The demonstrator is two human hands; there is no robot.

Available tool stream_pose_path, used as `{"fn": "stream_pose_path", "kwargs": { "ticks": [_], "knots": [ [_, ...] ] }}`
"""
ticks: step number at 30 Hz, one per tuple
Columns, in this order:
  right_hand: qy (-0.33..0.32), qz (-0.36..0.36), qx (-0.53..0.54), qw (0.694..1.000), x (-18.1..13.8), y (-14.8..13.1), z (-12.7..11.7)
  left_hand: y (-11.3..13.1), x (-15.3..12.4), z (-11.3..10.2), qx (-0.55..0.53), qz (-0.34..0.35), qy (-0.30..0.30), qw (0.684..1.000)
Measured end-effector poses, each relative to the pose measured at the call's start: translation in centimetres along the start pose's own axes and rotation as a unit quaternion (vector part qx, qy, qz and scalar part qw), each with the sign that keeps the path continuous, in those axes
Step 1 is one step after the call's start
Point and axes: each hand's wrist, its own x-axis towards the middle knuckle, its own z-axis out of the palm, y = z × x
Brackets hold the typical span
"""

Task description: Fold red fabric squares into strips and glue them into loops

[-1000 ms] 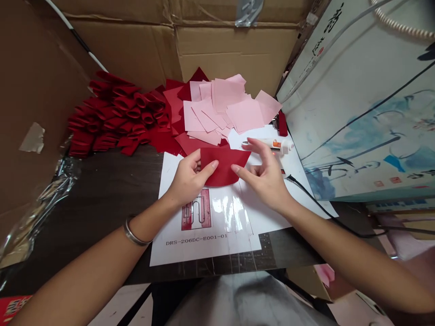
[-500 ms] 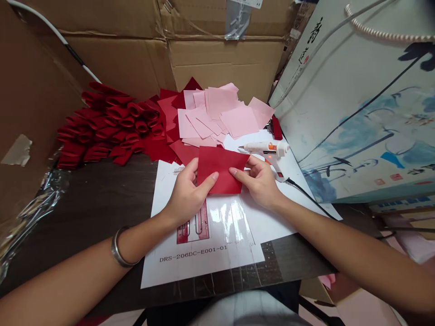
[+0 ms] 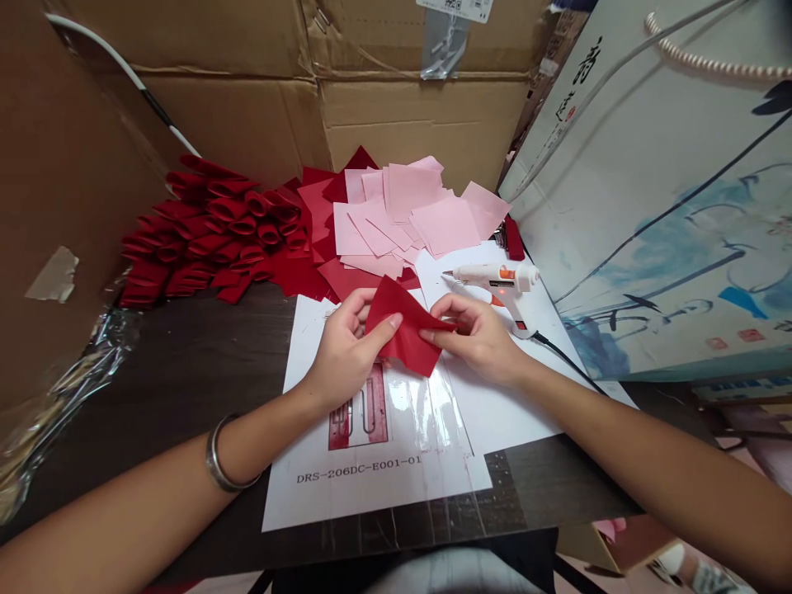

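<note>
Both hands hold one dark red square of fabric above a white printed sheet. My left hand pinches its left edge, thumb on top. My right hand pinches the right corner, and the piece is bent into a fold between them. A white glue gun with an orange trigger lies on the paper just beyond my right hand, its black cord running off to the right.
Loose pink squares and red squares are heaped behind the sheet. A pile of rolled red pieces lies at the back left. Cardboard boxes wall the back and left; a painted panel stands at right.
The red square, held flat before, is now folded with its right corner drawn inward. My right hand moved from the glue gun's side onto the fabric and closed on it.
</note>
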Motion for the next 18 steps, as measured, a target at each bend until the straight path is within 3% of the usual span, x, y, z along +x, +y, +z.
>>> {"fn": "stream_pose_path", "kwargs": {
  "ticks": [7, 12, 18],
  "knots": [
    [0.008, 0.006, 0.054, 0.998, -0.26, -0.23, -0.01, -0.12, -0.01, -0.13, -0.007, -0.068, -0.015, 0.998],
    [-0.003, -0.012, 0.052, 0.999, -0.31, -0.09, -0.10, -0.08, -0.04, -0.16, -0.012, -0.075, -0.031, 0.997],
    [0.010, -0.020, 0.062, 0.998, -0.36, 0.07, -0.04, -0.22, 0.20, -0.30, -0.028, -0.055, 0.019, 0.998]
  ]
}}
